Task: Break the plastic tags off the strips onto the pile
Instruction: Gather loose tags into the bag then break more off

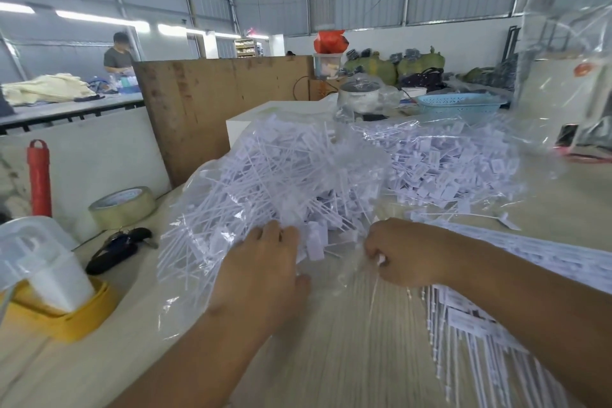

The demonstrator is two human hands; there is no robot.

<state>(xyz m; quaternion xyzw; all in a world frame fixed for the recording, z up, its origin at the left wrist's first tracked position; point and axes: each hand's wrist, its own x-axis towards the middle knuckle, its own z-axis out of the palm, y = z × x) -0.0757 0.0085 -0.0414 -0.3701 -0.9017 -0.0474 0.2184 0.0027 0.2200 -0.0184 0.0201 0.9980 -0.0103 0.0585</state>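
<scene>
A big pile of loose white plastic tags (275, 182) lies on clear plastic sheet in the middle of the table. My left hand (261, 272) rests on the pile's near edge, fingers spread and reaching into the tags. My right hand (407, 255) is curled just right of the pile and pinches a thin white plastic piece (381, 259). Under my right forearm lie unbroken strips of tags (470, 318), fanned toward the near right. A second heap of tags (450, 166) sits farther back on the right.
At the left stand a yellow-and-white container (49, 275), a roll of tape (122, 207), dark keys (119, 248) and a red tube (39, 175). A blue basket (460, 106), a pot and a clear bag (563, 43) are at the back. A person works at a far table.
</scene>
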